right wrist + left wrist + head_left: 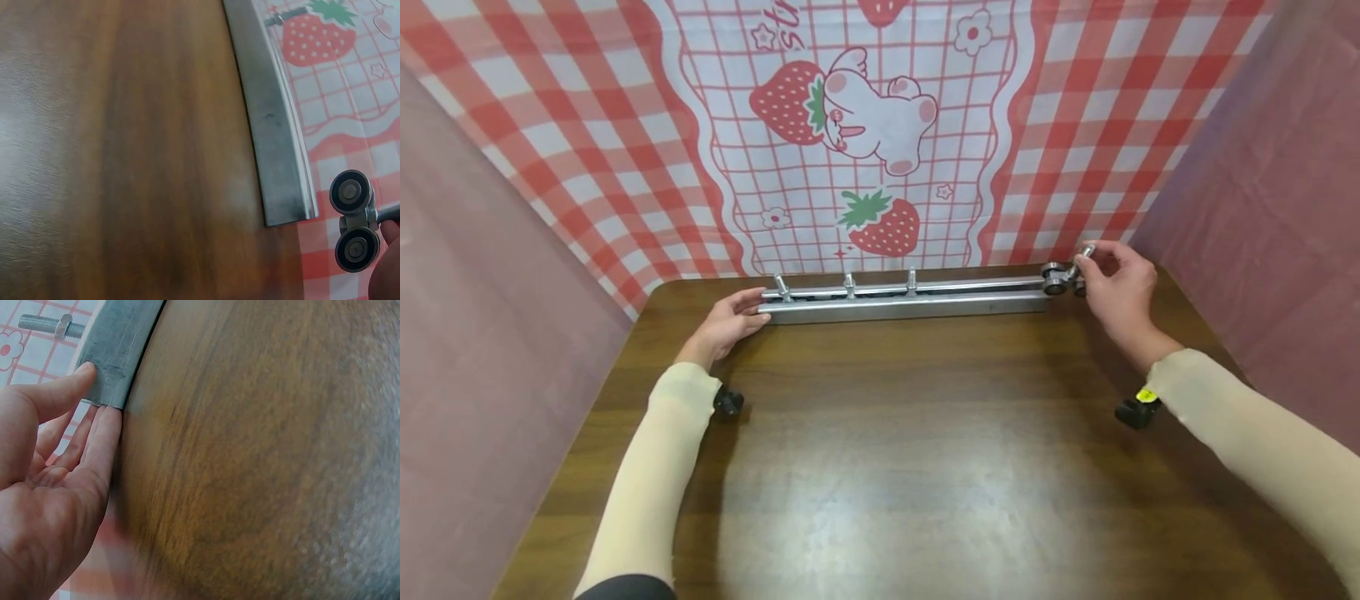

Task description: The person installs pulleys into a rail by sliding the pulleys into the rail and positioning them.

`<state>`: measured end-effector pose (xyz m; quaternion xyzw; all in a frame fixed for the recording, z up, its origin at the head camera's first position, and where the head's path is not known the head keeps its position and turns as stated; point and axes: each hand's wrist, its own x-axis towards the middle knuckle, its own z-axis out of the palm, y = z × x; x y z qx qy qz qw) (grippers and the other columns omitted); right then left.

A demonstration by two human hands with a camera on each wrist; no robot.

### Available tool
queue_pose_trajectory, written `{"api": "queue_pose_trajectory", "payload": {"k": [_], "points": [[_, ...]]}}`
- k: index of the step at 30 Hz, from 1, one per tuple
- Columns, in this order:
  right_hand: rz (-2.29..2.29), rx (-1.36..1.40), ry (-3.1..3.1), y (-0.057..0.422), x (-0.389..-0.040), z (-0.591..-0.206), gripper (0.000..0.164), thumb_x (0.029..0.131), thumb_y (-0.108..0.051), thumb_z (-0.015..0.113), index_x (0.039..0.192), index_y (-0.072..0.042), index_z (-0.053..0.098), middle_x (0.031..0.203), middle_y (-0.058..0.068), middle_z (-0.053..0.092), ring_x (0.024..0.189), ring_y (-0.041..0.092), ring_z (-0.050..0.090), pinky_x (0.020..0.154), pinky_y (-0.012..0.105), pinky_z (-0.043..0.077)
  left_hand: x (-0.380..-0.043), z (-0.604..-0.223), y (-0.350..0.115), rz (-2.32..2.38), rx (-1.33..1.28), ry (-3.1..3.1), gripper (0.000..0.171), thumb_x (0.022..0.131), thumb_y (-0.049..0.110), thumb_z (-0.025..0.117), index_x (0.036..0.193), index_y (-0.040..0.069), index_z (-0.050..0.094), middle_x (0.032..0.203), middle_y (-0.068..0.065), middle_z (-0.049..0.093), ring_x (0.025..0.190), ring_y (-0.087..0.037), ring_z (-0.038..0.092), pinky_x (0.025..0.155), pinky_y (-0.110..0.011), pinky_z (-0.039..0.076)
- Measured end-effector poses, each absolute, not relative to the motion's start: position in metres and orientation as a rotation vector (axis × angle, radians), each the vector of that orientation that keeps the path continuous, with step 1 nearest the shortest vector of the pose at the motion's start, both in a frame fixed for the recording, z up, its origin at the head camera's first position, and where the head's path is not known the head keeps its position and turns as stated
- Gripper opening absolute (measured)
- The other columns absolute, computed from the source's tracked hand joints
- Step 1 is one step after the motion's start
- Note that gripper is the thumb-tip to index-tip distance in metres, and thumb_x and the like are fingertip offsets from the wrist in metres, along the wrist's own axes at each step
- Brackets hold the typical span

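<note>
A grey metal channel rail (910, 313) lies along the far edge of the wooden table. My left hand (724, 323) holds its left end, thumb on the front face and fingertips at the end edge, as the left wrist view shows. Three threaded bolts (849, 285) stand up from the rail's slot, the leftmost bolt (47, 325) carrying a nut. At the opposite end, my right hand (1122, 287) pinches the bolt stem of a roller trolley (357, 220). Its dark-rimmed wheels are just beyond the rail's open right end in the right wrist view.
The brown table (865, 467) spreads in front of the rail. A red checked cloth with strawberries (880, 117) hangs right behind the table's far edge. Pink curtains (482, 250) flank both sides. A small black camera (728, 403) sits at each wrist.
</note>
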<state>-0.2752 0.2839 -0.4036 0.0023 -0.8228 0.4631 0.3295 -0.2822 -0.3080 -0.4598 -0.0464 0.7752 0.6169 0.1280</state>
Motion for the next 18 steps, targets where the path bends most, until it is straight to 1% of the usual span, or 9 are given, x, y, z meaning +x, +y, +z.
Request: {"api": "queue_pose_trajectory", "payload": {"k": [4, 7, 10, 14, 16, 18], "points": [[1.188, -0.031, -2.170, 0.284, -0.283, -0.405, 0.026, 0.102, -0.007, 0.081, 0.124, 0.007, 0.081, 0.083, -0.047, 0.056, 0.081, -0.022, 0.055, 0.073, 0.002, 0.043, -0.281, -0.459, -0.309, 1.794, -0.134, 2.255, 0.075, 0.113, -0.002, 0.060, 0.179, 0.007, 0.027, 0.185, -0.023, 0.032, 0.167, -0.032, 0.037, 0.135, -0.034, 0.049], [1.181, -0.049, -2.173, 0.284, -0.287, -0.408, 0.027, 0.102, -0.007, 0.080, 0.125, 0.007, 0.081, 0.082, -0.047, 0.055, 0.080, -0.022, 0.054, 0.075, 0.002, 0.042, -0.282, -0.458, -0.309, 1.795, -0.136, 2.250, 0.075, 0.113, -0.002, 0.060, 0.179, 0.007, 0.027, 0.185, -0.023, 0.032, 0.167, -0.031, 0.037, 0.134, -0.032, 0.049], [1.177, -0.059, -2.160, 0.285, -0.291, -0.411, 0.027, 0.101, -0.005, 0.080, 0.125, 0.008, 0.081, 0.082, -0.047, 0.054, 0.081, -0.023, 0.053, 0.076, 0.002, 0.041, -0.284, -0.459, -0.309, 1.808, -0.139, 2.240, 0.075, 0.112, -0.002, 0.061, 0.179, 0.007, 0.028, 0.185, -0.023, 0.032, 0.166, -0.030, 0.038, 0.128, -0.025, 0.054], [1.173, -0.067, -2.140, 0.288, -0.297, -0.414, 0.028, 0.101, -0.005, 0.079, 0.124, 0.010, 0.080, 0.083, -0.048, 0.053, 0.082, -0.023, 0.053, 0.078, 0.002, 0.040, -0.286, -0.460, -0.308, 1.829, -0.141, 2.224, 0.075, 0.112, -0.003, 0.061, 0.179, 0.007, 0.028, 0.184, -0.023, 0.032, 0.165, -0.029, 0.040, 0.114, -0.013, 0.060], [1.177, -0.079, -2.140, 0.289, -0.299, -0.415, 0.028, 0.102, -0.005, 0.079, 0.125, 0.010, 0.079, 0.083, -0.048, 0.052, 0.082, -0.023, 0.053, 0.077, 0.002, 0.040, -0.286, -0.460, -0.308, 1.835, -0.147, 2.219, 0.075, 0.112, -0.003, 0.061, 0.179, 0.007, 0.028, 0.184, -0.024, 0.032, 0.163, -0.028, 0.041, 0.109, -0.010, 0.061], [1.181, -0.103, -2.143, 0.290, -0.301, -0.417, 0.028, 0.102, -0.007, 0.079, 0.125, 0.008, 0.080, 0.083, -0.047, 0.053, 0.082, -0.024, 0.053, 0.076, 0.002, 0.040, -0.285, -0.461, -0.309, 1.836, -0.151, 2.219, 0.075, 0.112, -0.003, 0.060, 0.179, 0.007, 0.028, 0.184, -0.024, 0.032, 0.162, -0.028, 0.042, 0.106, -0.008, 0.061]]}}
